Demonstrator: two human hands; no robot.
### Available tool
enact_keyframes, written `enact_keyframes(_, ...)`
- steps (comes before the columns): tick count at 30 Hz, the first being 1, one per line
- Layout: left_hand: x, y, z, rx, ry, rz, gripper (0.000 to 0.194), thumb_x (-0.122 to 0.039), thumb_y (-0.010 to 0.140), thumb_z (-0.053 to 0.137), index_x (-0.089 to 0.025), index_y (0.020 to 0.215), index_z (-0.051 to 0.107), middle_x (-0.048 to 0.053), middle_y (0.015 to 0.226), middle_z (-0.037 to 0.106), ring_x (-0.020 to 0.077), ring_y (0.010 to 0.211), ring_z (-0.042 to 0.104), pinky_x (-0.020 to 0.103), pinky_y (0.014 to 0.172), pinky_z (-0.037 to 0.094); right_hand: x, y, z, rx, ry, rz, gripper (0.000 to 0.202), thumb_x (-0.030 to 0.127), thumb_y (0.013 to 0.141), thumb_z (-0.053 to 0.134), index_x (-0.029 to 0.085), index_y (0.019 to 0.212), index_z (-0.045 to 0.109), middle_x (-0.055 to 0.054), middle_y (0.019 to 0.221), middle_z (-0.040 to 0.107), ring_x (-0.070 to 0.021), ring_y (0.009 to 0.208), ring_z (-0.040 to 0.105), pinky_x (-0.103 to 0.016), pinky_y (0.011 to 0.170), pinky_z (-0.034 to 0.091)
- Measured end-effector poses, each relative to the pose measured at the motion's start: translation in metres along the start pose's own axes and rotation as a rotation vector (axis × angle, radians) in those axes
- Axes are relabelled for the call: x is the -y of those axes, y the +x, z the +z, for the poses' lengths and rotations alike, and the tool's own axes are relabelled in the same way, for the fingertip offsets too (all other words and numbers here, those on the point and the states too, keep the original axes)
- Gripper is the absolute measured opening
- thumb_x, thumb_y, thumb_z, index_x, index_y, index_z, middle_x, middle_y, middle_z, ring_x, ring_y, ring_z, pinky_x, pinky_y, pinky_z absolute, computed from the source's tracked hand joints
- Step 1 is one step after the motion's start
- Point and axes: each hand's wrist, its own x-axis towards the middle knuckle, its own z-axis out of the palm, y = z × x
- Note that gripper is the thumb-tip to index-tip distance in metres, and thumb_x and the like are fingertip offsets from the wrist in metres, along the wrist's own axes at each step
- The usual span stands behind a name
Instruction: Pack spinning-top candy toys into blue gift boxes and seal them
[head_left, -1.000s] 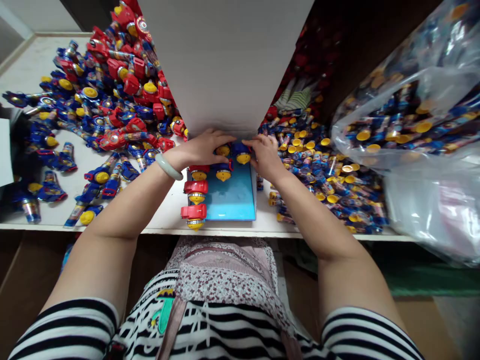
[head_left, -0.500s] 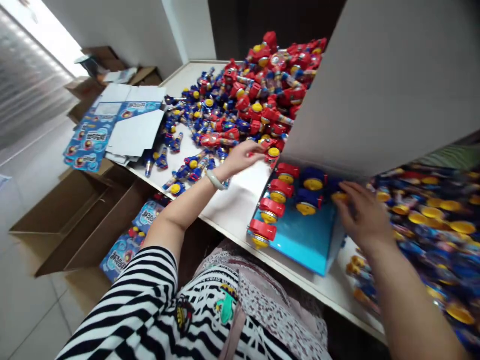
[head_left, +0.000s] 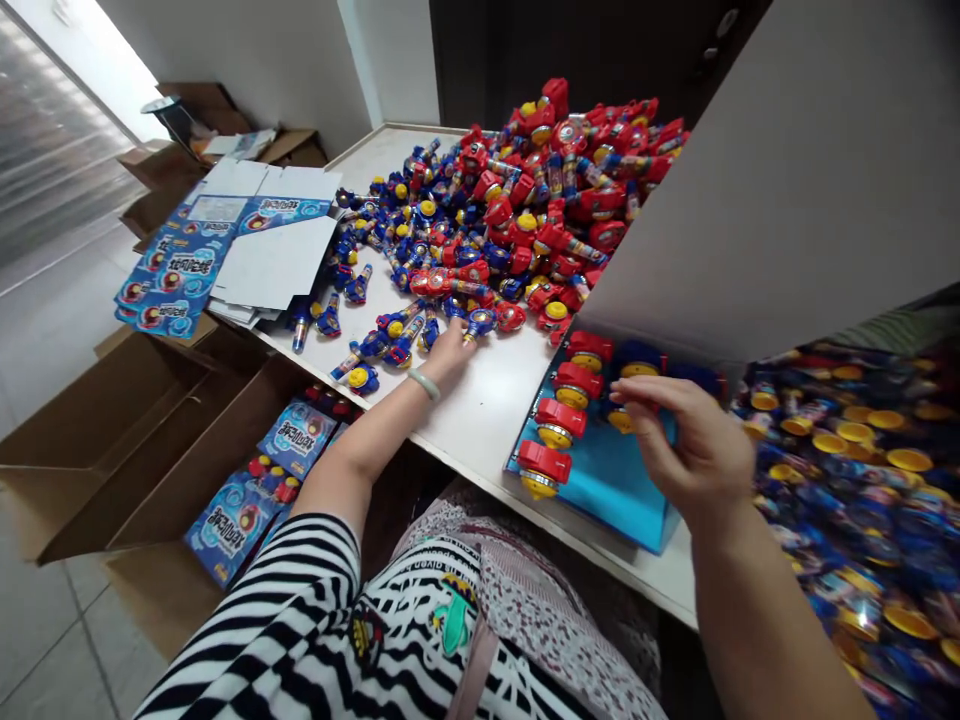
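My left hand (head_left: 452, 352), with a pale bangle at its wrist, has its fingers closed on a blue toy (head_left: 478, 322) at the near edge of the pile. Red and blue toys with yellow caps make up the pile (head_left: 525, 222). My right hand (head_left: 686, 435) hovers over the blue display box (head_left: 611, 490), thumb and fingertips near each other; nothing shows between them. Several red toys (head_left: 555, 422) stand in a column along the box's left side. Blue toys (head_left: 637, 358) sit beside them, partly hidden by my right hand.
Flattened printed cartons (head_left: 277, 262) lie on the table's left end. Open cardboard boxes (head_left: 150, 470) stand on the floor at the left, one holding packed display boxes (head_left: 229, 520). Many yellow-capped toys (head_left: 862, 480) fill the right side. A tall grey panel (head_left: 787, 180) rises behind the display box.
My left hand has moved down and left and taken hold of a blue toy. My right hand has moved left, away from the blue toy at the box's right side, which it has let go.
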Motion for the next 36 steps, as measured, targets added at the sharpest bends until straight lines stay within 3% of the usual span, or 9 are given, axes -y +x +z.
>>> enact_keyframes(3, -0.022, -0.024, -0.017, 0.052, -0.672, -0.004, 0.021, -0.033, 0.09, 0.058, -0.019, 0.102, 0.048, 0.008, 0.091, 0.067, 0.0123, 0.06, 0.058, 0.027, 0.058, 0.046, 0.002, 0.003, 0.016, 0.029, 0.154, 0.172, 0.036, 0.033, 0.095, 0.058, 0.034, 0.131, 0.057, -0.006, 0.116, 0.07, -0.022, 0.095, 0.072, -0.041, 0.08, 0.064)
enact_keyframes(6, -0.066, -0.055, -0.023, 0.331, -1.022, 0.179, 0.035, -0.05, 0.086, 0.061, -0.02, 0.101, 0.051, 0.002, 0.08, 0.066, 0.0085, 0.049, 0.051, 0.024, 0.051, 0.043, 0.001, 0.012, 0.031, 0.052, 0.189, 0.22, 0.07, 0.044, 0.094, 0.058, 0.037, 0.153, 0.021, -0.01, 0.141, 0.055, -0.025, 0.114, 0.066, -0.04, 0.08, 0.064)
enact_keyframes(11, -0.136, -0.093, -0.006, 0.69, -0.987, 0.414, 0.048, -0.06, 0.083, 0.068, -0.022, 0.109, 0.055, 0.0, 0.079, 0.064, 0.0111, 0.058, 0.058, 0.026, 0.057, 0.05, 0.001, 0.015, 0.021, -0.183, 0.012, 0.165, 0.078, 0.052, 0.093, 0.056, 0.037, 0.152, 0.008, -0.013, 0.146, 0.039, -0.0287, 0.121, 0.06, -0.044, 0.085, 0.062)
enact_keyframes(15, -0.16, -0.087, -0.002, 0.74, -0.704, 0.631, 0.045, -0.058, 0.088, 0.063, -0.021, 0.113, 0.06, 0.007, 0.104, 0.067, 0.0177, 0.088, 0.067, 0.031, 0.076, 0.056, 0.002, -0.011, -0.025, -0.318, -0.2, 0.148, 0.067, 0.056, 0.093, 0.052, 0.035, 0.148, 0.02, -0.012, 0.138, 0.043, -0.0312, 0.12, 0.059, -0.054, 0.1, 0.054)
enact_keyframes(18, -0.143, -0.044, -0.01, 0.347, -0.41, 0.642, 0.036, -0.049, 0.096, 0.053, -0.022, 0.119, 0.06, 0.008, 0.115, 0.066, 0.0221, 0.112, 0.062, 0.037, 0.097, 0.053, -0.008, -0.04, -0.066, -0.445, -0.382, 0.148, 0.064, 0.053, 0.091, 0.057, 0.037, 0.146, 0.028, -0.011, 0.138, 0.042, -0.0339, 0.125, 0.055, -0.055, 0.105, 0.05)
enact_keyframes(21, -0.099, 0.02, -0.012, -0.064, -0.058, 0.467, 0.036, -0.032, 0.095, 0.051, -0.02, 0.129, 0.055, 0.011, 0.122, 0.063, 0.0261, 0.12, 0.056, 0.044, 0.108, 0.047, -0.034, -0.074, -0.086, -0.354, -0.457, 0.199, 0.068, 0.047, 0.087, 0.064, 0.032, 0.145, 0.033, -0.013, 0.137, 0.047, -0.0339, 0.124, 0.056, -0.052, 0.104, 0.051)
enact_keyframes(24, -0.052, 0.069, 0.001, 0.042, 0.3, 0.466, 0.055, -0.017, 0.082, 0.061, -0.015, 0.137, 0.052, 0.017, 0.14, 0.053, 0.0338, 0.133, 0.047, 0.051, 0.116, 0.038, -0.064, -0.102, -0.074, -0.245, -0.476, 0.2, 0.064, 0.043, 0.088, 0.062, 0.027, 0.143, 0.034, -0.014, 0.131, 0.054, -0.0308, 0.119, 0.061, -0.049, 0.1, 0.054)
enact_keyframes(28, -0.02, 0.091, 0.027, 0.191, 0.473, 0.433, 0.08, -0.013, 0.071, 0.065, -0.014, 0.147, 0.041, 0.019, 0.159, 0.029, 0.0392, 0.145, 0.027, 0.054, 0.12, 0.03, -0.087, -0.118, -0.051, -0.159, -0.471, 0.166, 0.059, 0.033, 0.088, 0.056, 0.026, 0.142, 0.034, -0.014, 0.128, 0.061, -0.0286, 0.115, 0.065, -0.046, 0.095, 0.057)
enact_keyframes(36, -0.014, 0.096, 0.035, 0.238, 0.436, 0.489, 0.055, -0.026, 0.078, 0.063, -0.01, 0.131, 0.055, 0.019, 0.129, 0.057, 0.0336, 0.12, 0.052, 0.045, 0.109, 0.041, -0.097, -0.115, -0.065, -0.031, -0.486, 0.233, 0.068, 0.027, 0.079, 0.059, 0.025, 0.144, 0.037, -0.015, 0.134, 0.06, -0.0328, 0.119, 0.064, -0.052, 0.097, 0.056)
